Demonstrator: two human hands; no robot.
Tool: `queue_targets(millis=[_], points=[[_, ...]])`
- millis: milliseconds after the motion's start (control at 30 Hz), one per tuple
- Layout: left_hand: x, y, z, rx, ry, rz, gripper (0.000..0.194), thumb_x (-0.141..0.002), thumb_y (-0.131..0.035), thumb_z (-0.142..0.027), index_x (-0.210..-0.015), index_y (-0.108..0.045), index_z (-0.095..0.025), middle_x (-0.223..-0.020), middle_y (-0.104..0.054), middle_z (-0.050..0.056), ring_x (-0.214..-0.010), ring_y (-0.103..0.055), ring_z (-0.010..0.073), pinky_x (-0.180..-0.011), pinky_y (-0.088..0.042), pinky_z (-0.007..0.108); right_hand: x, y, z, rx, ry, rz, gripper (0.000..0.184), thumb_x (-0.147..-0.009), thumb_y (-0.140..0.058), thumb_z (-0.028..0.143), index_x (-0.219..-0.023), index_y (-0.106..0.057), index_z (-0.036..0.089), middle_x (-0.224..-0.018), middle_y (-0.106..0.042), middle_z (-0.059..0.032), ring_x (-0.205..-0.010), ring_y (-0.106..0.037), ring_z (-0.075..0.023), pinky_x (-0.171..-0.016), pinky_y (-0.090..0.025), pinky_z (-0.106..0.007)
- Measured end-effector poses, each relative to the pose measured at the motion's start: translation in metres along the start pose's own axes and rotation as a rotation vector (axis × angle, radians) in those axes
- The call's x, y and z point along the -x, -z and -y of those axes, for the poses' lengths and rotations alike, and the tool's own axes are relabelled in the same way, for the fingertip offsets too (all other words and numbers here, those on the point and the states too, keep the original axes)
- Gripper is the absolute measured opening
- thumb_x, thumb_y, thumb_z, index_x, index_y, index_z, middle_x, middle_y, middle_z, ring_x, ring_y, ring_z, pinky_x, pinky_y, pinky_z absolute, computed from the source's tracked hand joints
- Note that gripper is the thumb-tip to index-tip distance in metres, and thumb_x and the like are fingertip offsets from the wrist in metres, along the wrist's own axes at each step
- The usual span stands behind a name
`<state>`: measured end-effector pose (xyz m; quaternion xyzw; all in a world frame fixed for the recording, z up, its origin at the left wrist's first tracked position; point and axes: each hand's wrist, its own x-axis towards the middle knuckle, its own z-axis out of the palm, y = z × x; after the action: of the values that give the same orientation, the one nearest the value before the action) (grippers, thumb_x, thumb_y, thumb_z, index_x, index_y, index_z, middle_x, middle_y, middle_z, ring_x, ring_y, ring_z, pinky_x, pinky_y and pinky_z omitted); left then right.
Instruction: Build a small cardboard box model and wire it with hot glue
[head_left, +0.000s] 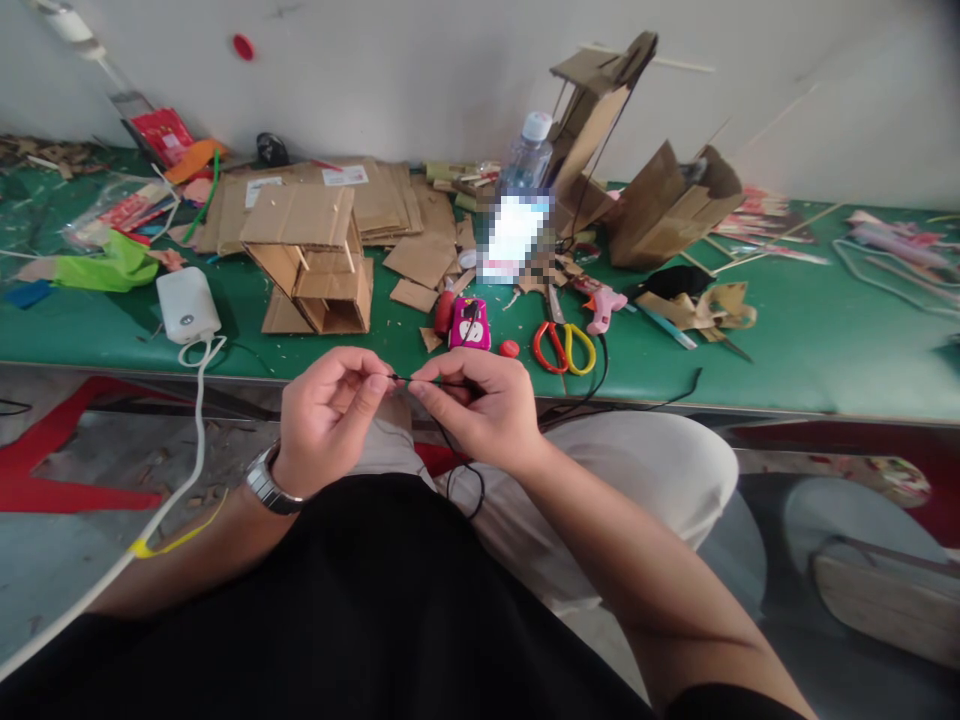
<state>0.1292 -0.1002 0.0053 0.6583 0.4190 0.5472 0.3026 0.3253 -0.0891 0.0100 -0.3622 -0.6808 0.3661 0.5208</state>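
A thin black cord (466, 468) is pinched between the fingertips of my left hand (328, 412) and my right hand (487, 408), just in front of the table edge. Both hands are closed, with only a short gap between them. From my right hand, part of the cord hangs in a loop over my lap. Right behind my hands on the table are a magenta box with a cartoon face (470, 325), a small red ball-like piece (509, 349) and red-and-yellow-handled scissors (565, 346).
On the green table (810, 350) stand a cardboard frame (307, 255), a cardboard structure (592, 110), a plastic bottle (529, 155) and a pink glue gun (604, 308). A white power bank (187, 303) trails a cable past my left arm. Cardboard scraps lie between.
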Motion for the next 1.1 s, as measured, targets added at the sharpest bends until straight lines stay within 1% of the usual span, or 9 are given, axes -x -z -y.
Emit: queue_targets(millis=[200,300,367,433,633,800,933,1033,1100], points=[[-0.0003,-0.0014,0.001,0.033,0.015,0.002,0.009,-0.1,-0.07,-0.026,-0.098,-0.069,-0.017,-0.093,-0.077,0.005,-0.082,-0.076,0.0121,-0.078,-0.064,0.02,-0.0012,0.001,0.0003,-0.03,0.0,0.005,0.014,-0.094,-0.076,0.029,-0.091,-0.078,0.016,-0.07,-0.066,0.0004,-0.054,-0.04,-0.0069,-0.049,-0.032,-0.023],[-0.001,-0.0025,0.0009,0.094,0.004,0.054,0.009,-0.099,-0.069,-0.026,-0.103,-0.07,-0.017,-0.1,-0.078,0.007,-0.093,-0.077,0.0145,-0.085,-0.064,0.023,-0.0009,0.0013,0.0009,-0.003,0.004,0.005,0.014,-0.094,-0.077,0.03,-0.091,-0.079,0.016,-0.068,-0.064,0.0009,-0.054,-0.039,-0.0073,-0.05,-0.033,-0.024],[-0.001,-0.0027,0.0006,0.124,-0.003,0.095,0.015,-0.098,-0.07,-0.026,-0.111,-0.071,-0.017,-0.105,-0.079,0.008,-0.099,-0.077,0.0161,-0.088,-0.065,0.024,-0.0004,0.0011,0.001,0.019,0.007,0.005,0.014,-0.094,-0.078,0.03,-0.092,-0.079,0.016,-0.068,-0.063,0.001,-0.055,-0.041,-0.008,-0.051,-0.034,-0.024],[-0.0006,-0.0025,0.0,0.094,-0.008,0.102,0.018,-0.096,-0.073,-0.024,-0.112,-0.073,-0.017,-0.104,-0.08,0.007,-0.096,-0.078,0.016,-0.086,-0.065,0.024,0.0,0.0008,0.0006,0.031,0.012,0.012,0.014,-0.094,-0.078,0.031,-0.093,-0.08,0.016,-0.068,-0.064,0.0007,-0.057,-0.044,-0.0087,-0.053,-0.036,-0.025],[0.0015,0.0,-0.0013,-0.102,-0.047,0.047,0.005,-0.094,-0.075,-0.018,-0.098,-0.077,-0.018,-0.091,-0.082,0.002,-0.078,-0.077,0.0107,-0.072,-0.062,0.017,0.0004,0.0003,-0.0013,0.067,0.019,0.037,0.014,-0.095,-0.076,0.03,-0.094,-0.08,0.017,-0.068,-0.065,0.0004,-0.058,-0.047,-0.0096,-0.055,-0.039,-0.025],[0.0023,0.0026,0.0013,-0.138,-0.051,0.011,0.004,-0.094,-0.075,-0.019,-0.094,-0.078,-0.019,-0.087,-0.081,0.001,-0.074,-0.075,0.0096,-0.069,-0.06,0.016,0.0009,-0.0004,0.0003,0.074,0.006,0.06,0.013,-0.095,-0.075,0.029,-0.093,-0.08,0.016,-0.069,-0.065,0.0003,-0.057,-0.046,-0.0091,-0.055,-0.039,-0.025],[0.0019,0.0021,0.0007,-0.128,-0.033,-0.006,0.005,-0.095,-0.074,-0.021,-0.092,-0.078,-0.019,-0.085,-0.081,0.001,-0.071,-0.074,0.01,-0.065,-0.059,0.017,0.0006,-0.0001,0.0016,0.069,0.007,0.07,0.014,-0.095,-0.075,0.029,-0.093,-0.079,0.016,-0.065,-0.059,0.0023,-0.057,-0.045,-0.0092,-0.056,-0.039,-0.025],[0.0006,0.0017,-0.0012,-0.122,-0.023,-0.018,0.007,-0.096,-0.073,-0.021,-0.094,-0.079,-0.019,-0.087,-0.082,0.001,-0.073,-0.075,0.0104,-0.066,-0.06,0.017,-0.0002,0.001,0.0017,0.085,0.004,0.076,0.015,-0.096,-0.074,0.03,-0.092,-0.078,0.016,-0.063,-0.055,0.0034,-0.057,-0.044,-0.0096,-0.056,-0.038,-0.025],[-0.0003,0.0021,-0.0015,-0.133,-0.027,0.0,0.006,-0.095,-0.074,-0.021,-0.096,-0.081,-0.02,-0.09,-0.083,0.001,-0.075,-0.077,0.0105,-0.069,-0.061,0.017,-0.0008,0.0018,0.0014,0.094,0.011,0.084,0.015,-0.096,-0.073,0.03,-0.092,-0.076,0.016,-0.066,-0.058,0.0027,-0.058,-0.045,-0.0094,-0.057,-0.039,-0.024]])
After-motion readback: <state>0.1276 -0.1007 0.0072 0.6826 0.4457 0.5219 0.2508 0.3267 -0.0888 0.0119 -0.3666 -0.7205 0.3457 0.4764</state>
